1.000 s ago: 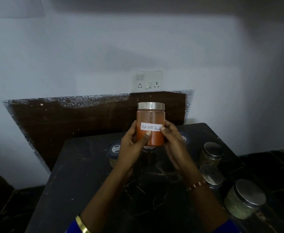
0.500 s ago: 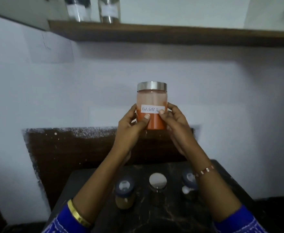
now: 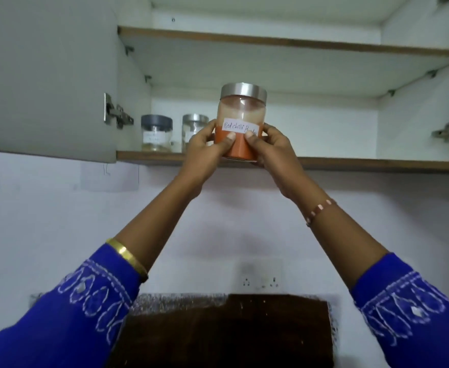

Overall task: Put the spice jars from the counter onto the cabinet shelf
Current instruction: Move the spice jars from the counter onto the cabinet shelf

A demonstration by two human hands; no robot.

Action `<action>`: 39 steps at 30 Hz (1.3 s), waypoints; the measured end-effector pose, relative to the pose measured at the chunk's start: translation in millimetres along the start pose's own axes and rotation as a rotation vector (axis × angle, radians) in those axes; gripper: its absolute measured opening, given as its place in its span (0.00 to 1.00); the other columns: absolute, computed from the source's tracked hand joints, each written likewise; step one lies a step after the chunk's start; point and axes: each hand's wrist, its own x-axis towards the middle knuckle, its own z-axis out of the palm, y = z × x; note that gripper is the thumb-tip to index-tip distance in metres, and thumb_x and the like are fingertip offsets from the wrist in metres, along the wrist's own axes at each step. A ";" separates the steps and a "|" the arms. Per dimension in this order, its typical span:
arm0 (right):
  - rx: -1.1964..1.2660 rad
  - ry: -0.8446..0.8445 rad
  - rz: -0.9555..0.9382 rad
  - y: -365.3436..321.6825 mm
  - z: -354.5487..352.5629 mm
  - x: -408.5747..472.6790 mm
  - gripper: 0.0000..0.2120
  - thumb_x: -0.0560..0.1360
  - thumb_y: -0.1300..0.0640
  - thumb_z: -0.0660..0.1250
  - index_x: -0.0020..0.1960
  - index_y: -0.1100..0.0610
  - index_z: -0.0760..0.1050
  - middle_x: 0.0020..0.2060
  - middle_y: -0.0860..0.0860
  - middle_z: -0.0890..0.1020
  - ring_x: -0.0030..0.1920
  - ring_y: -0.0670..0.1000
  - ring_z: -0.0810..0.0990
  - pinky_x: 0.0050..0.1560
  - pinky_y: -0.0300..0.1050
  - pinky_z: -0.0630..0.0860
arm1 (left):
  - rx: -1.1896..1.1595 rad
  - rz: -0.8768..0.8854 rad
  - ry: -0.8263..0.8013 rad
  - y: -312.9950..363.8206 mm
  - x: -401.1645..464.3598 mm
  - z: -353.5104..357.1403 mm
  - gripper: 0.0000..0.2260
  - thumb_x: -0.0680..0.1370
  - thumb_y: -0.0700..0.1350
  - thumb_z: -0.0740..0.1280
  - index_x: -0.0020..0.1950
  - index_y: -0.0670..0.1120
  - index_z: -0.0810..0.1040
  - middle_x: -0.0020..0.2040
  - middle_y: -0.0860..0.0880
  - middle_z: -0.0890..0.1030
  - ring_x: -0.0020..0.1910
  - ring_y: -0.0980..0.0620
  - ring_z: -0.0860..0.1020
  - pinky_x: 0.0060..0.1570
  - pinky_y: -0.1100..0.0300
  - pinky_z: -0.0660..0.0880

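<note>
On the lower shelf (image 3: 350,163), two jars (image 3: 156,132) stand left of the hands-held chilli jar (image 3: 242,123).

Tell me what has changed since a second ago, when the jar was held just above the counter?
The red chilli jar went up from just above the dark counter to the front edge of the lower cabinet shelf, and the view tilted up with it, so the counter jars dropped out of sight. The grip stayed the same: left hand and right hand clasp it upright. Two jars already stand on the shelf.
</note>
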 end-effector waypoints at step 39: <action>-0.864 -0.194 0.191 88.7 7.9 165.6 0.16 0.75 0.64 0.60 0.30 0.57 0.61 0.29 0.52 0.66 0.36 0.53 0.68 0.28 0.37 0.60 | 0.968 -0.250 -0.226 -93.5 163.2 18.6 0.15 0.78 0.38 0.57 0.64 0.38 0.71 0.64 0.39 0.74 0.58 0.44 0.73 0.60 0.53 0.68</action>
